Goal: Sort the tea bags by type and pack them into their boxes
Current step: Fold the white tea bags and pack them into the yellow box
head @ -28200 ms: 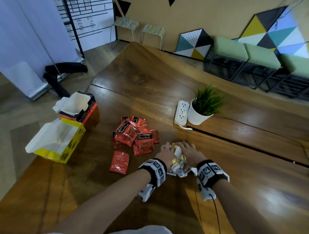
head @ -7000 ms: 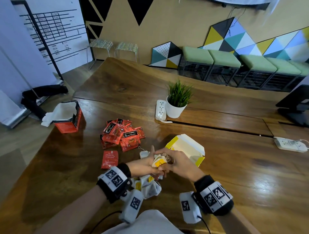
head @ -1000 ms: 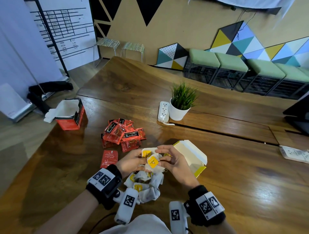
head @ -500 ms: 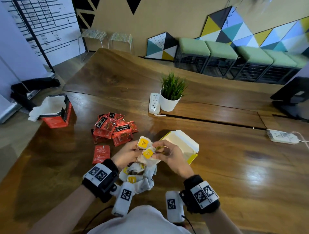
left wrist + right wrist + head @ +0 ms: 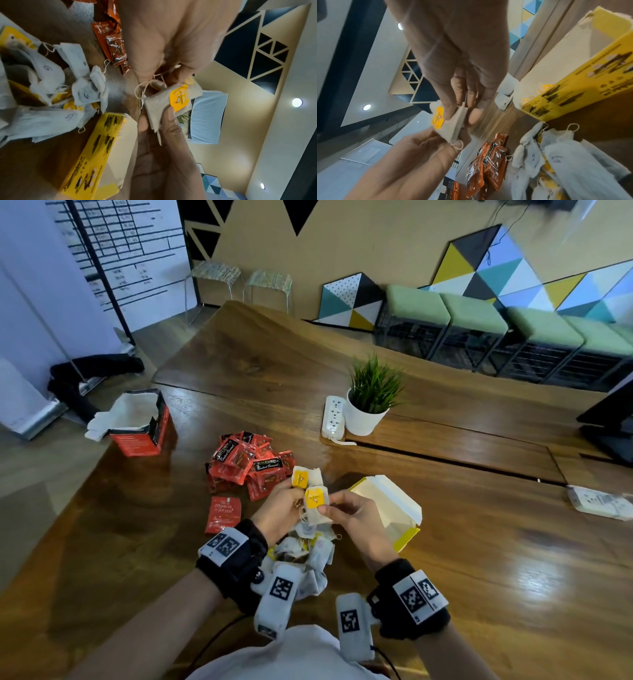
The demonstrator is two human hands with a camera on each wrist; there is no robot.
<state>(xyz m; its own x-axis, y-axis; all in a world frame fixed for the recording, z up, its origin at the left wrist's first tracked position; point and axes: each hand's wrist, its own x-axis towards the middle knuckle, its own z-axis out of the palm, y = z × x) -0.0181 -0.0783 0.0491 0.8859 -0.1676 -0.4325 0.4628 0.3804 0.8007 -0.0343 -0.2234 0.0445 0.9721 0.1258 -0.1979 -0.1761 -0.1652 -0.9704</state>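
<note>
Wooden table (image 5: 462, 542) up front: both hands raised over it, the left hand (image 5: 279, 513) and right hand (image 5: 356, 517) each pinching white tea bags (image 5: 317, 503) with yellow tags, the open yellow box (image 5: 394, 510) just right, red sachets (image 5: 248, 465) piled left, red box (image 5: 144, 429) well apart.

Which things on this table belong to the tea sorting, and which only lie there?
Job: white tea bags, red sachets, yellow box, red box, left hand, right hand.
Idle: plant, power strip.
</note>
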